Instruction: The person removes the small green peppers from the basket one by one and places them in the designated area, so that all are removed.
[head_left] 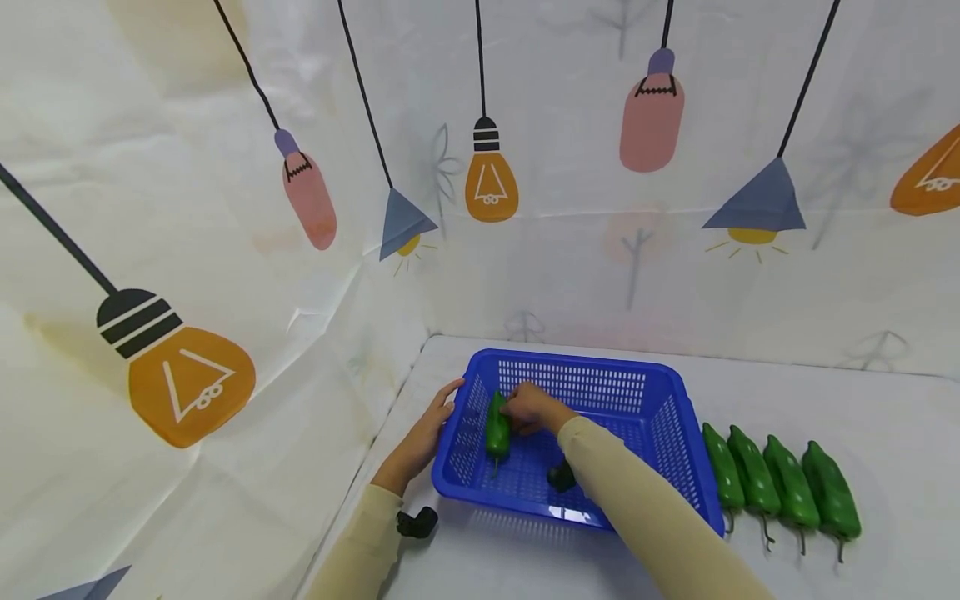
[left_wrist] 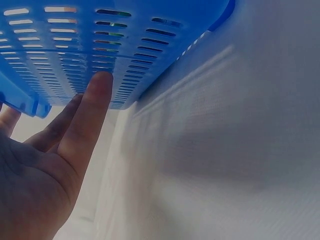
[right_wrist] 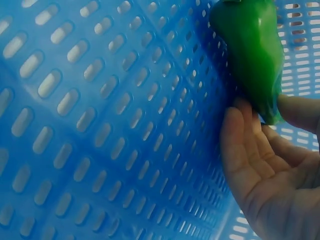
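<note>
A blue perforated plastic basket (head_left: 517,502) sits on the white table. Inside it, near the left wall, lies a green pepper (head_left: 497,435) with its stem toward me. My right hand (head_left: 534,408) pinches this pepper at its tapered tip; the right wrist view shows the thumb on one side of the pepper (right_wrist: 256,47) and fingers on the other. Outside the basket, my left hand (head_left: 422,435) rests against the left side with its fingers extended up to the rim. In the left wrist view one digit of the left hand (left_wrist: 55,165) meets the slotted outer wall.
Several more green peppers (head_left: 782,483) lie in a row on the table, right of the basket, stems toward me. A white sheet (head_left: 555,275) printed with hanging lamps stands behind and to the left. Small dark devices (head_left: 417,522) sit at the wrists.
</note>
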